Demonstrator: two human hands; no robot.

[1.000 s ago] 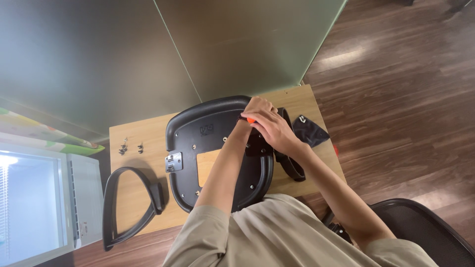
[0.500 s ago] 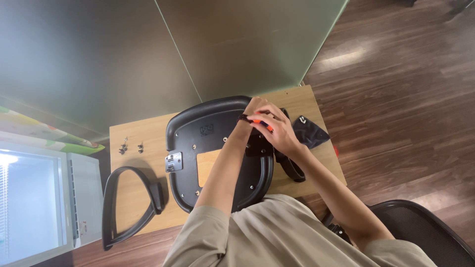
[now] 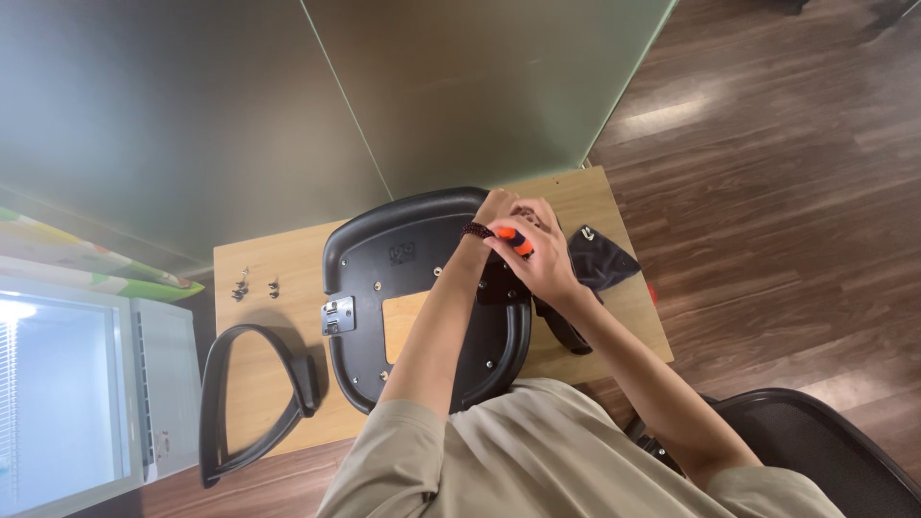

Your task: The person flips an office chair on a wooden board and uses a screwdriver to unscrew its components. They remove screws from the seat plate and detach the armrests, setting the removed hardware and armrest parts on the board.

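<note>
Fingers (image 3: 537, 251) around orange screwdriver (image 3: 516, 240) (over seat (image 3: 403, 259))

Both arms reach forward and meet out in front. The left hand (image 3: 496, 205) sits just past the right one, fingers curled, a dark band on its wrist. The right hand (image 3: 543, 257) is closed in a fist-like grip, knuckles up, wrist slightly bent.

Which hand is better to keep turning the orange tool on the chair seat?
Probably the right hand: it grips the orange tool over the black seat. The left hand rests at the seat's far edge, just beyond the tool, seemingly steadying it.
</note>
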